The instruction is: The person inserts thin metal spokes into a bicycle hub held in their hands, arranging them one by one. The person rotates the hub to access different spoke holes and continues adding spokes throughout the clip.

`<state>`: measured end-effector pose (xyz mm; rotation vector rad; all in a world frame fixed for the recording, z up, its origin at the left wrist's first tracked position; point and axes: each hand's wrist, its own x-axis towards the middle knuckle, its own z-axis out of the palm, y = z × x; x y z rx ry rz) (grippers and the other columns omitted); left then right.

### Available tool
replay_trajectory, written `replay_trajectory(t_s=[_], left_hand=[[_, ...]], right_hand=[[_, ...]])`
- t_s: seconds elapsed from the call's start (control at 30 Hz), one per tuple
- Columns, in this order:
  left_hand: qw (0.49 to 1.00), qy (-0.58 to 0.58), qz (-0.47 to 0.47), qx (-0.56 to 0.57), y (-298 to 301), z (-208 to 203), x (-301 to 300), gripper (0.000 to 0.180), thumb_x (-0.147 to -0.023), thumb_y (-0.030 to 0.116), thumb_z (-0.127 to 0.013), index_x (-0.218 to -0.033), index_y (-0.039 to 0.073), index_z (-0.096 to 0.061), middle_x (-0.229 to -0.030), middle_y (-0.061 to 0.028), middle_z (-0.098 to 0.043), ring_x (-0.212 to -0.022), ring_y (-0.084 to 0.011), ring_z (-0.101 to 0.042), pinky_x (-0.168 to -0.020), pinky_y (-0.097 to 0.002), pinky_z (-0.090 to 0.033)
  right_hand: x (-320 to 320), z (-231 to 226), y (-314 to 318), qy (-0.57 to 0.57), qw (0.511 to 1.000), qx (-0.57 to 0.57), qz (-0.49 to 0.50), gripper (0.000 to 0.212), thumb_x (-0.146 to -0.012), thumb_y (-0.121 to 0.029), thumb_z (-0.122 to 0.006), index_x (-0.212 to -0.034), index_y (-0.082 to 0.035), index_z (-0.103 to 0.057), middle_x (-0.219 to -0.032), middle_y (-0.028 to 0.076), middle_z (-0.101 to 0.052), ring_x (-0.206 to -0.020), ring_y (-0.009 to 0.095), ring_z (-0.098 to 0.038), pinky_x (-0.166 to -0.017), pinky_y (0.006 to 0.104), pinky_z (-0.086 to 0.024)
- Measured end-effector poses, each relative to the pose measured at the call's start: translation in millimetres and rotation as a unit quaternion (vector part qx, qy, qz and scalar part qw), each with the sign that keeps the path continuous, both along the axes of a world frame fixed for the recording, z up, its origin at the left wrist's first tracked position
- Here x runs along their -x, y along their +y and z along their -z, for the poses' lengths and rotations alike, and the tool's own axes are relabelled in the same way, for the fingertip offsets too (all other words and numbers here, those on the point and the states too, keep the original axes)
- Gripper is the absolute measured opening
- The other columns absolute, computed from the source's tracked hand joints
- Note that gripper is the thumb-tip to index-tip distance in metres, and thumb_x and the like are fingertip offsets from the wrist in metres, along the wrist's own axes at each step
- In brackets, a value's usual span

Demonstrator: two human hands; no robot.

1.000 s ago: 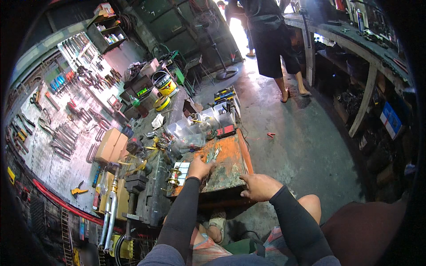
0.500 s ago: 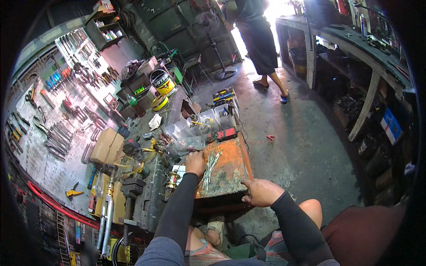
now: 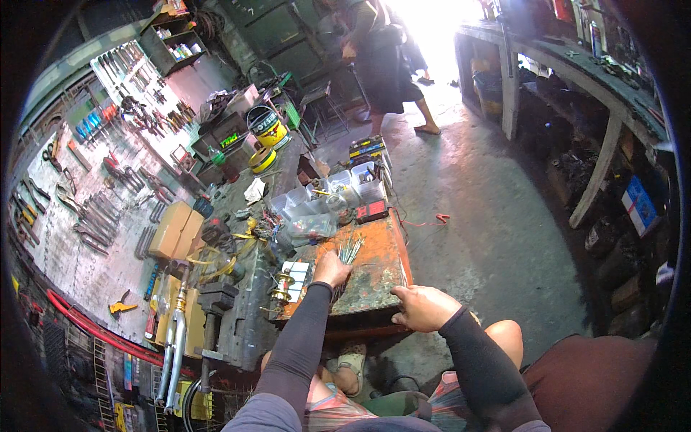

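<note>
A bundle of thin silvery wheel spokes [image 3: 350, 249] lies on the worn orange tabletop [image 3: 376, 261]. My left hand [image 3: 332, 270] is closed around the bundle, and the spokes fan out beyond its fingers. At the table's near right corner is my right hand [image 3: 426, 308], its thumb and forefinger pinched together; whatever they hold, if anything, is too small to make out. To the left of my left hand stands a gold wheel hub [image 3: 283, 284], beside a white sheet or box with dark lines [image 3: 296, 279].
Clear plastic bins [image 3: 338, 191] and a red-and-black device [image 3: 371, 211] line the table's far side. A bench vise [image 3: 219, 299] and a bicycle fork [image 3: 173, 338] are at left, below a tool board [image 3: 86, 194]. Another person [image 3: 381, 65] walks at the back; a workbench [image 3: 576, 72] stands right.
My left hand has moved right onto the spokes and closed around them, gathering them. My right hand has barely moved. The person at the back has turned and shifted left.
</note>
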<state>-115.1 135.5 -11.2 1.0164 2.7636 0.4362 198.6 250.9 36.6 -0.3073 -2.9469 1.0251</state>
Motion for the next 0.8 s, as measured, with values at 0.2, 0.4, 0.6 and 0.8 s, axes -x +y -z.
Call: replay_trajectory(t_s=[0.2,0.4,0.6,0.8], left_hand=[[0.997,-0.001,-0.050,0.055,11.9,22.9,13.7,0.044,-0.078,0.024,-0.083,-0.108,-0.008,-0.078,-0.112,-0.0336,-0.078,-0.112,-0.0454,-0.077,-0.100,-0.0514,-0.060],[0.995,0.021,-0.071,0.072,21.2,8.5,-15.2,0.036,-0.086,0.020,-0.069,-0.109,-0.007,-0.079,-0.116,-0.0335,-0.077,-0.113,-0.0473,-0.076,-0.100,-0.0540,-0.060],[0.995,0.068,-0.058,0.054,8.9,9.3,-26.9,0.032,-0.093,0.018,-0.061,-0.110,-0.003,-0.078,-0.116,-0.0314,-0.078,-0.112,-0.0492,-0.075,-0.099,-0.0573,-0.059],[0.992,0.107,-0.061,-0.033,-9.3,17.6,8.8,0.049,-0.094,0.025,-0.064,-0.134,-0.004,-0.063,-0.125,-0.0328,-0.074,-0.117,-0.0476,-0.073,-0.104,-0.0569,-0.057]], right_hand=[[-3.7,1.1,1.4,-0.009,1.000,-0.013,-0.003,0.064,-0.097,-0.039,-0.077,-0.145,0.000,-0.060,-0.117,0.025,-0.078,-0.113,0.044,-0.074,-0.099,0.0516,-0.059],[-10.2,-4.5,4.3,-0.015,1.000,-0.004,0.007,0.066,-0.096,-0.040,-0.078,-0.146,0.000,-0.060,-0.119,0.026,-0.077,-0.115,0.043,-0.074,-0.100,0.0511,-0.059],[-14.3,-5.7,4.0,0.001,1.000,-0.001,0.006,0.065,-0.096,-0.039,-0.078,-0.146,0.000,-0.060,-0.120,0.027,-0.076,-0.116,0.044,-0.074,-0.101,0.0512,-0.059],[-20.2,-16.2,4.8,-0.016,1.000,0.010,0.010,0.068,-0.096,-0.039,-0.080,-0.148,-0.002,-0.059,-0.121,0.027,-0.076,-0.116,0.045,-0.073,-0.102,0.0518,-0.058]])
